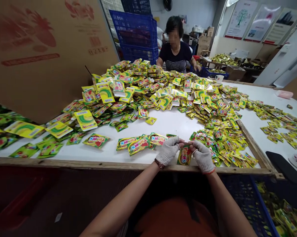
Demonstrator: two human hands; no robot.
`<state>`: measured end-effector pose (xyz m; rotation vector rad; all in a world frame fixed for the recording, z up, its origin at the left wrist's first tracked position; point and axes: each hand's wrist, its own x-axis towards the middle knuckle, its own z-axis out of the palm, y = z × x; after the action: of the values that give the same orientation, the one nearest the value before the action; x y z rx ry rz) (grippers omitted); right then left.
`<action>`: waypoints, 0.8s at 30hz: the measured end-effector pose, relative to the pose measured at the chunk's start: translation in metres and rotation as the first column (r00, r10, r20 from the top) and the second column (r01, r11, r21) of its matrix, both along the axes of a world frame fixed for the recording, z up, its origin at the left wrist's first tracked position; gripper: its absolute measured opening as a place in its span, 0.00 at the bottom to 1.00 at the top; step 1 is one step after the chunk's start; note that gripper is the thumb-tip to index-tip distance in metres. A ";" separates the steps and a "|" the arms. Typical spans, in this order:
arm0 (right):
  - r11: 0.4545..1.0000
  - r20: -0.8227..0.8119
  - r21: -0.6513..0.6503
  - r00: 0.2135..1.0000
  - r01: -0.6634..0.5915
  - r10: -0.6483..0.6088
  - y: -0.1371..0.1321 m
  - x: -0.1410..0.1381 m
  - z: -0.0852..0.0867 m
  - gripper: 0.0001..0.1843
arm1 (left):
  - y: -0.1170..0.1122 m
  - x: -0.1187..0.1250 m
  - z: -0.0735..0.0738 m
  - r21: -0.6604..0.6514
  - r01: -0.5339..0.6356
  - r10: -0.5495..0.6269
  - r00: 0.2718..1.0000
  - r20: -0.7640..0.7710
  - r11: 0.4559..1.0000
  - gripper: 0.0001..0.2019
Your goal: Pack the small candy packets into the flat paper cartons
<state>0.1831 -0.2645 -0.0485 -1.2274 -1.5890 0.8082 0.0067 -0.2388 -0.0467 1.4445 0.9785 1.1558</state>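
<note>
Between my hands, near the table's front edge, is a small flat yellow-and-green printed packet (184, 156) with a red patch. My left hand (168, 150), in a white glove with bare fingertips, is closed on the packet's upper left corner. Gloved the same way, my right hand (202, 156) pinches its upper right side. Several flat printed boxes (138, 144) lie in a row left of my left hand. A heap of small yellow-green sachets (221, 144) spreads just right of my right hand.
Behind, a large pile of boxes (138, 82) covers the white table (163, 123). A wooden strip (254, 144) edges the right side, beside a black phone-like slab (284, 166). A big carton (40, 56) stands left. Across sits another person (175, 49). A blue crate (252, 200) is below right.
</note>
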 end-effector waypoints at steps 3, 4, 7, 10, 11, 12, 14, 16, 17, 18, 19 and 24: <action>1.000 0.023 0.024 1.000 -0.010 0.009 -0.003 0.002 0.003 0.15 | -0.005 -0.006 0.004 0.054 -0.015 0.019 0.997 -0.070 0.998 0.11; 0.999 0.027 0.029 1.000 -0.014 0.013 -0.003 0.003 0.003 0.16 | -0.006 -0.008 0.006 0.064 -0.016 0.022 0.996 -0.088 0.998 0.11; 0.999 0.028 0.034 1.000 -0.013 0.013 -0.001 0.001 0.004 0.16 | -0.007 -0.009 0.011 0.067 -0.012 0.020 0.992 -0.126 0.998 0.13; 0.999 0.019 0.043 1.000 0.002 -0.003 0.003 -0.004 0.004 0.17 | -0.005 -0.007 0.011 0.062 -0.004 0.013 0.989 -0.147 0.998 0.14; 0.999 0.018 0.046 1.000 0.004 -0.005 0.004 -0.006 0.004 0.17 | -0.004 -0.007 0.010 0.067 -0.003 0.013 0.988 -0.155 0.998 0.14; 0.999 0.018 0.050 1.000 0.003 -0.004 0.005 -0.007 0.005 0.16 | -0.004 -0.007 0.010 0.077 -0.005 0.018 0.986 -0.165 0.997 0.14; 0.998 0.025 0.059 1.000 -0.006 0.005 0.006 -0.008 0.006 0.14 | -0.004 -0.008 0.009 0.116 -0.010 0.033 0.981 -0.192 0.993 0.14; 0.997 0.037 0.073 0.999 -0.023 0.021 0.005 -0.007 0.007 0.14 | -0.007 -0.012 0.010 0.182 -0.004 0.046 0.973 -0.227 0.983 0.14; 0.996 0.043 0.082 0.999 -0.035 0.031 0.004 -0.006 0.008 0.14 | -0.009 -0.014 0.010 0.222 0.009 0.047 0.968 -0.246 0.975 0.13; 0.995 0.049 0.092 0.998 -0.049 0.044 0.002 -0.005 0.009 0.14 | -0.012 -0.017 0.011 0.260 0.027 0.044 0.964 -0.263 0.965 0.12; 0.993 0.056 0.102 0.997 -0.065 0.060 0.001 -0.003 0.009 0.13 | -0.015 -0.019 0.011 0.291 0.047 0.036 0.961 -0.275 0.956 0.11; 0.976 0.082 0.155 0.987 -0.152 0.140 -0.009 0.006 0.013 0.09 | -0.026 -0.023 0.006 0.502 0.129 0.085 0.921 -0.381 0.856 0.10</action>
<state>0.1895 -0.2732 -0.0355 -1.0425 -1.7820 0.7189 -0.0164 -0.2648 -0.0411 2.1864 0.9480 1.1914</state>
